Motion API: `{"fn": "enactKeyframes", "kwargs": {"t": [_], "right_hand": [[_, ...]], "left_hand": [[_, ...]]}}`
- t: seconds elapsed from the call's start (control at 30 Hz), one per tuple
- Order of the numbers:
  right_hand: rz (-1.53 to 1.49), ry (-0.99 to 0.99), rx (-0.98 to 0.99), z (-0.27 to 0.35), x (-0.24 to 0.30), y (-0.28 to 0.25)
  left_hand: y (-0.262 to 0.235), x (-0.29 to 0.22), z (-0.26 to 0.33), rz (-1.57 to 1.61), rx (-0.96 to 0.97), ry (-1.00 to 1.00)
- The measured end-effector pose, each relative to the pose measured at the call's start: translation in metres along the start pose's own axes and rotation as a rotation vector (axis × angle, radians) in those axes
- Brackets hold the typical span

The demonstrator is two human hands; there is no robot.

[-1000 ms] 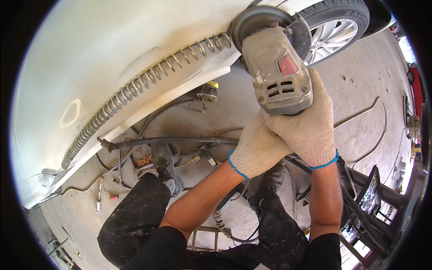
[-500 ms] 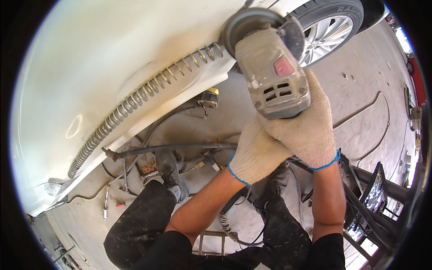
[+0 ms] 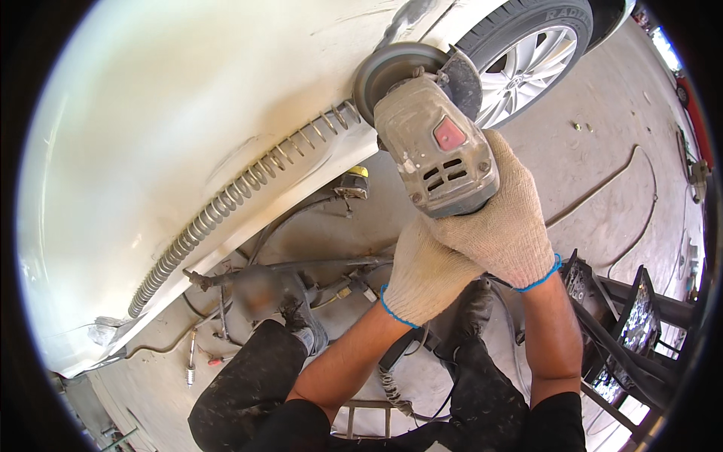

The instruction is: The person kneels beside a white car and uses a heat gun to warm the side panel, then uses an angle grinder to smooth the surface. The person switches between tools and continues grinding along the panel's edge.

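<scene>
Firmly, both hands close around the rear of a dusty grey-brown angle grinder (image 3: 433, 151) with a red patch on its casing; their fingertips are hidden beneath it. The right hand (image 3: 503, 209), in a cream knitted glove with a blue cuff, lies along the tool's right side and end, overlapping the similarly gloved left hand (image 3: 431, 273). The grinder slants up and left, its round grey disc (image 3: 392, 68) in front of a white car body panel (image 3: 181, 113), just beside the upper end of a silvery coil-like wavy wire (image 3: 226, 197) along the panel's lower part. Whether disc and wire touch, I cannot tell. Beyond the disc stands a black-tyred, silver-spoked wheel (image 3: 520, 75). Below the panel, a dark metal bar (image 3: 331, 265) runs across near the person's feet; a long brown hose (image 3: 595, 192) curves over the grey floor (image 3: 557, 169) at right.
</scene>
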State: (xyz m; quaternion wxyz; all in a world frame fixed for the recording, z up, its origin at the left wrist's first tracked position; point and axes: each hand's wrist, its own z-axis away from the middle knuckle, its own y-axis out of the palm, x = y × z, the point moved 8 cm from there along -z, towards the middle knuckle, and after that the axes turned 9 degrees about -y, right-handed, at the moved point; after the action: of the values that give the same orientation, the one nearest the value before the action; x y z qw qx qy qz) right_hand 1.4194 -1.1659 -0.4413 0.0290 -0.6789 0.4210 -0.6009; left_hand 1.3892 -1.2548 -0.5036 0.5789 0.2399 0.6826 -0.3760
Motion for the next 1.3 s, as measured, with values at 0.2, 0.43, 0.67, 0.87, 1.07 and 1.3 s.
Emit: {"fn": "enactKeyframes", "kwargs": {"t": [0.2,0.43,0.67,0.87,1.07,1.3], "right_hand": [[-0.008,0.007,-0.013,-0.005,0.005,-0.007],[-0.023,-0.014,-0.036,-0.003,0.003,-0.009],[-0.086,0.009,-0.023,-0.003,-0.001,-0.004],[-0.034,-0.029,-0.026,-0.004,0.002,-0.008],[-0.130,-0.006,-0.034,-0.004,0.003,-0.008],[-0.040,-0.077,-0.072,-0.005,0.004,-0.009]], "left_hand": [[-0.007,-0.014,-0.003,-0.007,-0.069,0.034],[-0.006,-0.016,-0.002,-0.014,-0.043,-0.020],[-0.009,-0.019,0.000,-0.056,-0.085,0.010],[-0.014,-0.024,0.001,-0.023,-0.146,0.037],[-0.012,-0.025,0.000,-0.108,-0.129,0.049],[-0.012,-0.028,0.001,-0.149,-0.165,0.068]]}}
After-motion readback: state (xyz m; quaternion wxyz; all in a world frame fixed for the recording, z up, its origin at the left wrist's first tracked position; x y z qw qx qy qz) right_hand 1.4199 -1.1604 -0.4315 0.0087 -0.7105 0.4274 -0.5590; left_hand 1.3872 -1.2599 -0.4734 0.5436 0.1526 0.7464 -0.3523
